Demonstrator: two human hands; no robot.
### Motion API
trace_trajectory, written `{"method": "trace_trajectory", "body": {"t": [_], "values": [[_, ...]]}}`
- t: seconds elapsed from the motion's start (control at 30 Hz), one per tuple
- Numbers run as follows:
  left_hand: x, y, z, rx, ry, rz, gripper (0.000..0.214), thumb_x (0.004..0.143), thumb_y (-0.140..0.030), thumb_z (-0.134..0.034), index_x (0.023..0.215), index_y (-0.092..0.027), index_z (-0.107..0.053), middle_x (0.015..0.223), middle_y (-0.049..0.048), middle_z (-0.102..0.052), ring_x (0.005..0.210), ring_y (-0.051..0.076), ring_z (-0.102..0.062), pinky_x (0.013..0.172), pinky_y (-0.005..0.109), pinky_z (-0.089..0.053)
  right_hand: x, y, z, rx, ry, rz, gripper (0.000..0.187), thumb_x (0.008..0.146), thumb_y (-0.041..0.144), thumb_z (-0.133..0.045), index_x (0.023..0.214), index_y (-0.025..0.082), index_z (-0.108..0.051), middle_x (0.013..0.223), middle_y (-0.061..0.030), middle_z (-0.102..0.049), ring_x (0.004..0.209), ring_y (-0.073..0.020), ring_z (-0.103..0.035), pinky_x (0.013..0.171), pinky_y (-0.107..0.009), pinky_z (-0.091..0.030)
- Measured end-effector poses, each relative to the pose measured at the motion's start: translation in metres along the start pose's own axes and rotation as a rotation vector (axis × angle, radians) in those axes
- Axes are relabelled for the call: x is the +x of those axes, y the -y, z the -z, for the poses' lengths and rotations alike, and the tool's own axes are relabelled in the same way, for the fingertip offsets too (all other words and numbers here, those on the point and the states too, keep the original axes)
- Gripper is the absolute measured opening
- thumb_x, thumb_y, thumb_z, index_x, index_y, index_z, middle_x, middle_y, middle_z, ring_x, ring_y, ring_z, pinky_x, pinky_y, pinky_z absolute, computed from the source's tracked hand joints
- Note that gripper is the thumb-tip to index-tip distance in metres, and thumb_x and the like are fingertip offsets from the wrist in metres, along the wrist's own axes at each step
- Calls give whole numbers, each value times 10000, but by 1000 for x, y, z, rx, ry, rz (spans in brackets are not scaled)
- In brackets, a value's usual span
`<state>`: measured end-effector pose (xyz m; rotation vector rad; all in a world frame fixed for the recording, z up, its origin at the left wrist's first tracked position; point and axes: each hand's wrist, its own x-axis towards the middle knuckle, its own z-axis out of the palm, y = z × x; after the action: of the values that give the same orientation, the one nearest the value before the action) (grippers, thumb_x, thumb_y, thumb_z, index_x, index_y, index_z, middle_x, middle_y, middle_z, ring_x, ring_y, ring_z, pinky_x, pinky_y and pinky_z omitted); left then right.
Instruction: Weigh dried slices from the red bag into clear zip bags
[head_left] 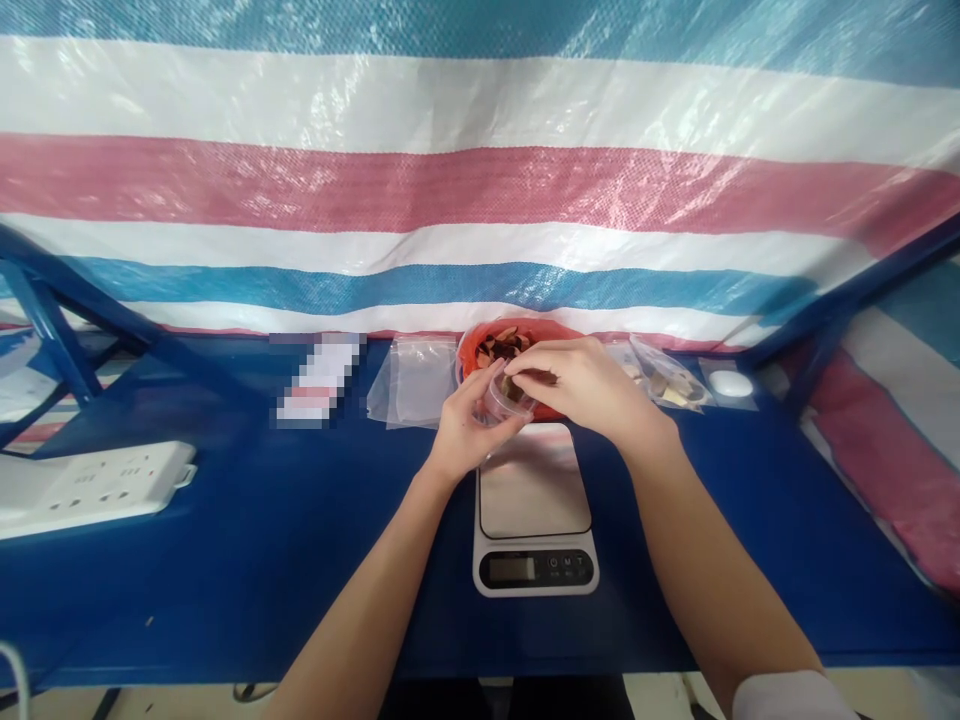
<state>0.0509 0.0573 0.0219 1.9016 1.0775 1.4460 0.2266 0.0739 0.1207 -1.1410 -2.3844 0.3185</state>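
Thumb and fingers of the left hand [469,425] curl around a clear cup [508,404], a light grip on its side, while the right hand [592,385] bends over the cup's mouth with its fingertips drawn in; whether a piece is pinched in that right grip cannot be told. Brown bits show inside the cup, which is held near the far edge of the scale [535,485], just in front of an open red bag [562,328] of dried slices [506,343]. The step in hand looks like handling pieces at the cup, though whether they are going in or coming out is unclear. The next move would seem to call for a steady left grip and right fingertips kept clear of the rim, so that the cup does not tip. The scale's display [512,569] shows no figure that can be read. Farther out on the blue tabletop [300,560] lie clear bags [424,375] to the left, a bag of pale pieces [671,385] to the right, and a power strip [112,485] at the far left.
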Motion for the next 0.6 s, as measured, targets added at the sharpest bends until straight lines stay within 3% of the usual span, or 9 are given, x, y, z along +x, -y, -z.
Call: {"method": "trace_trajectory", "body": {"t": [0.3,0.6], "values": [[-1,-1,2,32,-3,14,570,772,-346,-772,1294,-188,-611,1286,123,-663,1223,286,-616,1061,459,-501,1,2,-8,-21,61,132,232,931,143,-541,897,229,-754,977,-11,-750,854,-154,-660,735,-264,-444],[-1,1,4,38,-1,10,532,770,-325,-773,1264,-188,-630,1254,117,-673,1177,275,-640,1037,445,-519,1,3,-5,94,84,73,249,930,151,-534,934,259,-758,959,12,-759,840,-147,-669,783,-253,-476]]}}
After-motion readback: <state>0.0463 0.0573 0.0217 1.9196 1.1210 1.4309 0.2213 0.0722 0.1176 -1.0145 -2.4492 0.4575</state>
